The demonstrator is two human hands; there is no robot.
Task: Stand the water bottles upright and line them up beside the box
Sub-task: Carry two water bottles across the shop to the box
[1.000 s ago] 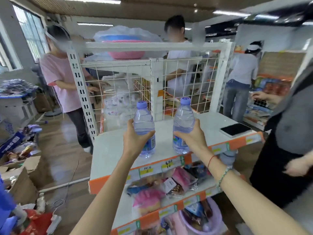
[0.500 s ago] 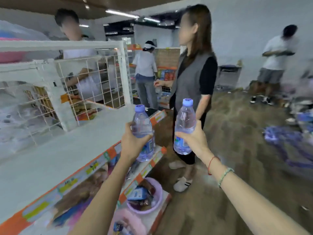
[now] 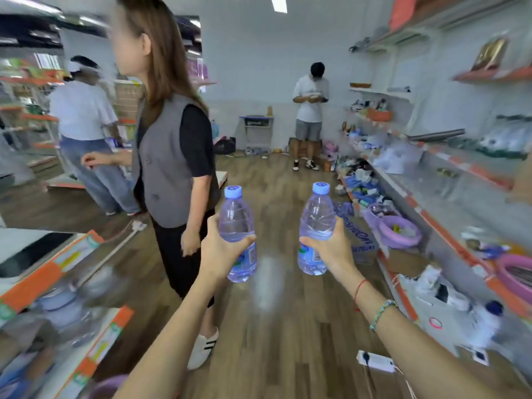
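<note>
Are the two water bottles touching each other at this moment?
Apart. The head view shows the left bottle held in the left hand and the right bottle in the right hand, with bare wooden floor visible between them.

Shop aisle, wood-look floor point(image 3: 276, 335), pale back wall point(image 3: 259, 67).
We see orange-edged shelving point(image 3: 449, 180) down the right, another shelf unit point(image 3: 51, 272) at left, a small desk point(image 3: 256, 122) against the wall, a ceiling light strip point(image 3: 278, 3) overhead.
</note>
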